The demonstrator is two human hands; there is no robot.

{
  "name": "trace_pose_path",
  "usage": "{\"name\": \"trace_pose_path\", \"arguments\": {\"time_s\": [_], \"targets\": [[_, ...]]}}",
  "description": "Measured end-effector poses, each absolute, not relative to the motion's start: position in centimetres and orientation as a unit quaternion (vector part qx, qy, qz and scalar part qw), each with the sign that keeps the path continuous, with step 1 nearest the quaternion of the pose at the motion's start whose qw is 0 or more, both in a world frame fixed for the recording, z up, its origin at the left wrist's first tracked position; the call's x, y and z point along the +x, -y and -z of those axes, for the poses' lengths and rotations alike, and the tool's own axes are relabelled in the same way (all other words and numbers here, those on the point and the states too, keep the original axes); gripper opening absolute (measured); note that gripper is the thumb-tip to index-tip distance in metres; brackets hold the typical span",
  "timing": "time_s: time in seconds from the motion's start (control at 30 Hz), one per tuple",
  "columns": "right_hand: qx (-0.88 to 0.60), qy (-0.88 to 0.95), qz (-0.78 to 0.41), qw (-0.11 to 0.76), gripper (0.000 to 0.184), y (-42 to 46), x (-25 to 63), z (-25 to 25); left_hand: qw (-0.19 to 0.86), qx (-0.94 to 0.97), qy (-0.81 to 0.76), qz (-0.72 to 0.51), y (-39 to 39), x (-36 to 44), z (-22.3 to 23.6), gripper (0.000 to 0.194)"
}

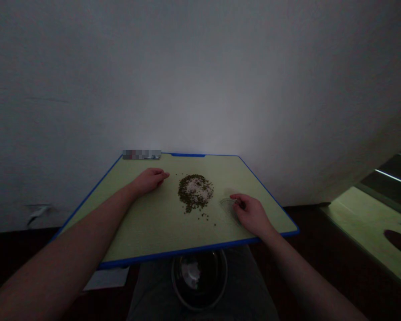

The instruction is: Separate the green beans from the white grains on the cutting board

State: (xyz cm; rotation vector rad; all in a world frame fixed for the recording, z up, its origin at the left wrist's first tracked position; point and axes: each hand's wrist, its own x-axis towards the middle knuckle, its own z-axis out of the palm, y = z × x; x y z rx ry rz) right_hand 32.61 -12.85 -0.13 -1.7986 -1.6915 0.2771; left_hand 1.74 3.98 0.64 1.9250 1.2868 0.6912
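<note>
A pale green tray table (147, 232) with a blue rim lies in front of me. A heap of small green beans mixed with white grains (195, 192) sits near its middle, with several stray beans below it. My left hand (149, 180) rests palm down on the table left of the heap, fingers stretched toward it. My right hand (250, 214) lies to the right of the heap, fingers curled onto a small clear dish (227, 206) that is hard to make out.
A glass bowl (199, 278) holding something white sits on my lap under the table's front edge. A white wall stands close behind the table. Another green surface (370, 227) lies at the right. White paper (108, 277) lies on the dark floor.
</note>
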Motion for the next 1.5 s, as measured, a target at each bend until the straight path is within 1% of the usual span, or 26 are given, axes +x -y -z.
{"name": "trace_pose_path", "arguments": {"time_s": [0.17, 0.3, 0.53, 0.73, 0.93, 1.23, 1.5], "targets": [[-0.644, 0.677, -0.134, 0.33, 0.03, 12.1, 30.5, 0.3, 0.345, 0.751, -0.498, -0.261, -4.1, 1.6, -0.5, 0.041], [-0.653, 0.68, -0.098, 0.318, 0.03, 11.3, 30.0, 0.3, 0.343, 0.751, -0.503, -0.256, -4.0, 1.6, -0.7, 0.041], [-0.705, 0.639, -0.049, 0.304, 0.031, 11.2, 32.4, 0.1, 0.366, 0.742, -0.499, -0.258, -3.7, 1.8, -0.9, 0.041], [-0.664, 0.665, -0.079, 0.333, 0.031, 11.4, 31.6, 0.3, 0.351, 0.747, -0.501, -0.258, -3.6, 1.8, -1.0, 0.04], [-0.661, 0.671, -0.09, 0.323, 0.031, 10.9, 30.1, 0.7, 0.361, 0.742, -0.505, -0.252, -3.5, 1.9, -1.0, 0.039], [-0.732, 0.61, -0.04, 0.3, 0.031, 11.6, 34.0, 0.5, 0.333, 0.757, -0.501, -0.253, -3.7, 1.8, -0.9, 0.041], [-0.747, 0.598, -0.034, 0.289, 0.031, 11.4, 36.5, 0.4, 0.346, 0.752, -0.5, -0.254, -4.0, 1.7, -0.6, 0.042]]}}
